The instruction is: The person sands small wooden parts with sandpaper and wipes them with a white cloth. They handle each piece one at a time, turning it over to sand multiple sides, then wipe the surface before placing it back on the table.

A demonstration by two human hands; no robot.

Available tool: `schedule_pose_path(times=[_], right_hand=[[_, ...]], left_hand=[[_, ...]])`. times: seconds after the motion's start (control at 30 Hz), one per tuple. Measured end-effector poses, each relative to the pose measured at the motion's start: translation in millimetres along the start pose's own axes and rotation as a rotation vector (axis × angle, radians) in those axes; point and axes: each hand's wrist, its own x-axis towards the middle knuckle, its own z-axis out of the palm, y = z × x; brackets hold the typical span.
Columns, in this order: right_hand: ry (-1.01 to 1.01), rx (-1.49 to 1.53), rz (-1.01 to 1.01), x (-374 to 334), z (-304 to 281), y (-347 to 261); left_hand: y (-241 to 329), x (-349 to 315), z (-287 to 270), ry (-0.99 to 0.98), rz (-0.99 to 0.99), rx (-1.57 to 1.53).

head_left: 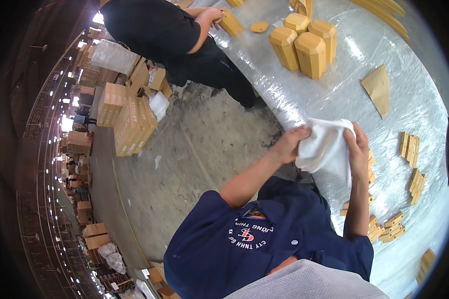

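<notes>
Pale mesh (309,281), limp white cloth (325,147)

**Distribution of Colour and Pattern**

We observe plain white in the cloth (320,149) and silvery grey with bright, streaked highlights across the table (349,99). The blocks (310,56) are honey-yellow, the paper (376,89) dull tan. We note a navy shirt (299,214) bearing a red-and-white emblem (246,233), the co-worker's black clothing (152,25), brown cartons (127,128) with white lettering, and a grey floor (184,164) with dark blotches.
</notes>
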Motion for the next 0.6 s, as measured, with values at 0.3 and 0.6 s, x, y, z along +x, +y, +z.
schedule_pose_path(times=[0.3,0.6], right_hand=[[0.459,-1.319,0.25,-43.1,-82.7,133.0],[0.527,-1.423,0.186,-76.3,-83.0,160.1]], left_hand=[[-72.8,-27.5,-11.0,-0.052,-0.26,0.002],[-91.5,-6.3,16.1,-0.237,-0.367,-0.036]])
